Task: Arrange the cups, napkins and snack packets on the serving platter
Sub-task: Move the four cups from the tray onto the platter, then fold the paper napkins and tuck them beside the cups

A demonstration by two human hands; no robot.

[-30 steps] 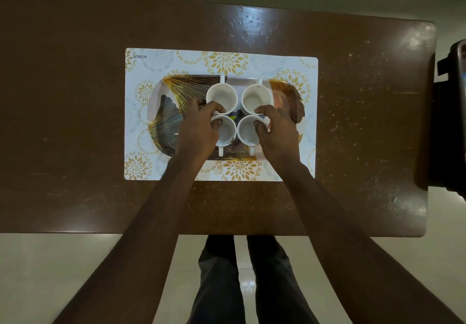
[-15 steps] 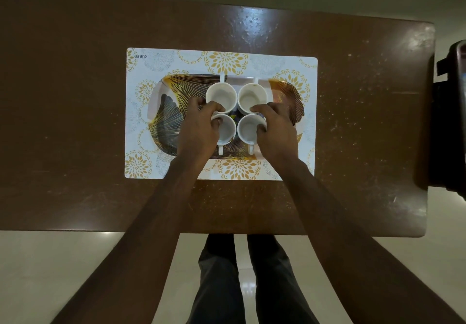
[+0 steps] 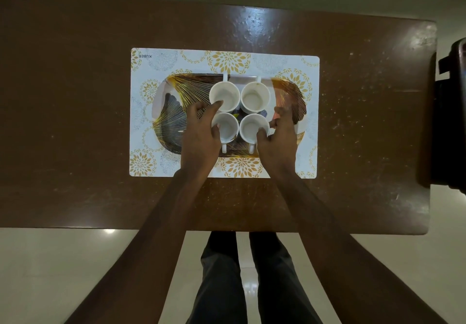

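Several white cups stand in two rows of two on the gold-and-black patterned platter (image 3: 168,112). My left hand (image 3: 200,136) has its thumb inside the rim of the near left cup (image 3: 228,129), and its fingertips touch the far left cup (image 3: 225,94). My right hand (image 3: 278,138) pinches the right rim of the near right cup (image 3: 252,127) between thumb and forefinger, its other fingers spread over the platter's right end. The far right cup (image 3: 255,96) stands untouched. No napkins or snack packets are in view.
The platter lies on a white placemat (image 3: 181,59) with gold flowers, in the middle of a brown table (image 3: 75,102). A dark object (image 3: 451,122) stands off the table's right edge. My legs show below the near edge.
My right hand's fingers have drawn back to the right, off the top of the near right cup. My left hand's fingers have spread toward the far left cup. The cups sit closer together.
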